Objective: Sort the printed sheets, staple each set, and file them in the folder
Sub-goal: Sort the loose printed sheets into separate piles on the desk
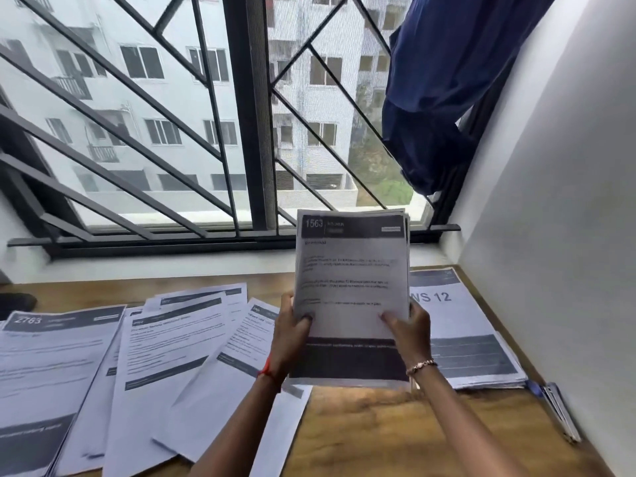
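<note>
I hold a set of printed sheets [351, 270] upright above the wooden table [395, 425]; its top page is headed 1563. My left hand [290, 333] grips the set's lower left edge, thumb on the front. My right hand [411, 330] grips its lower right edge the same way. Several loose printed sheets [165, 356] lie fanned over the table's left half, one headed 2763 [51, 366]. A squared stack with a cover reading "WS 12" [464, 332] lies at the right. A stapler is not visible.
A clear folder or file clip [557, 411] lies along the white wall [557, 235] at the right. Behind the table is a barred window [241, 132] with a blue curtain [440, 98] bunched at its right. A dark object [17, 302] sits at the far left.
</note>
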